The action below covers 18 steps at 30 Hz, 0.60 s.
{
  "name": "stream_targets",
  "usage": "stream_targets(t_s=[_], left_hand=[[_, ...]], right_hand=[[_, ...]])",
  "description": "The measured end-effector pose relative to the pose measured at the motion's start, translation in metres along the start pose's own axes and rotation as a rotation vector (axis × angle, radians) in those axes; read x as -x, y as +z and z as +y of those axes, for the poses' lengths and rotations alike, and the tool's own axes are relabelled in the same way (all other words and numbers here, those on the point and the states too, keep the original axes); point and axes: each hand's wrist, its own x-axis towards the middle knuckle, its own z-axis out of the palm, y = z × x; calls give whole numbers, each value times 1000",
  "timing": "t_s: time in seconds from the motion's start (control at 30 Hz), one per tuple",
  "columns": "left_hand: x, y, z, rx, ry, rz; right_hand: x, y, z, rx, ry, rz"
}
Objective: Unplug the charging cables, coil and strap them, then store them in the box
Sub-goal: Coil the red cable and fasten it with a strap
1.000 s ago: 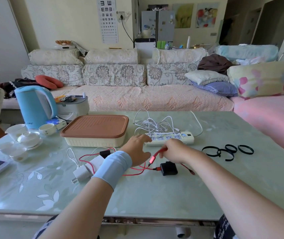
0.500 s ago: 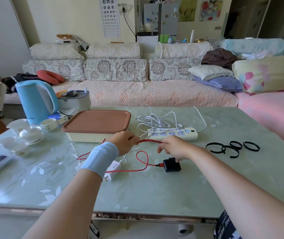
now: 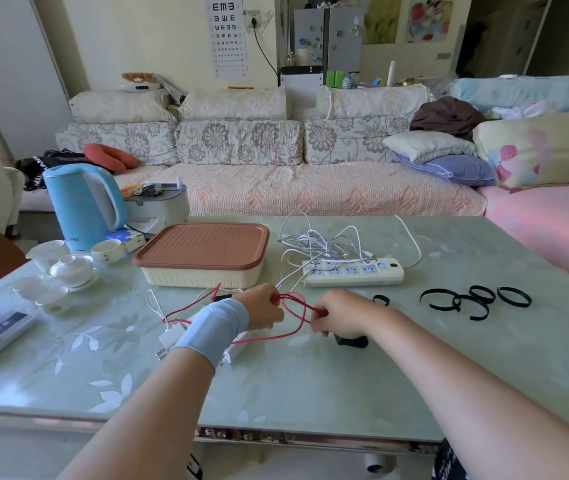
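Left hand and right hand drew together, looping the red cable.

Left hand, right hand: curled, close.

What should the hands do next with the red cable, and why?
Probably wind another loop of the red cable into the left hand. Both it and the right hand pinch the cable, one small loop hangs between them, and the rest trails loose on the table.
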Motion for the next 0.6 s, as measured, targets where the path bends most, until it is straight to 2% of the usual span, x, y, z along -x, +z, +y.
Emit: stream_targets(t_s=[0.1,0.17,0.23,0.3,0.37,0.43,0.47,0.57,0.6], left_hand=[[0,6,4,261,12,-78],[1,4,9,317,39,-134],[-1,-3,10,205,99,-28],[-4,-12,8,99,116,177],[-1,-19,6,-103,59,354],[1,-22,8,-306,-32,416],[0,-23,7,-393,-92,373],[0,-27,3,-704,-239,-95],[1,-28,0,-785,-254,-181]], right_hand=[[5,-11,2,-335,-49,52],[10,-19,3,-421,-91,84],[14,-26,8,-445,-112,85],[18,-32,14,-490,-108,38],[19,-35,17,-565,-102,-60],[18,-35,18,-623,-115,-160],[18,-34,18,-632,-127,-195],[17,-35,23,-674,-153,-221],[17,-36,26,-708,-143,-218]])
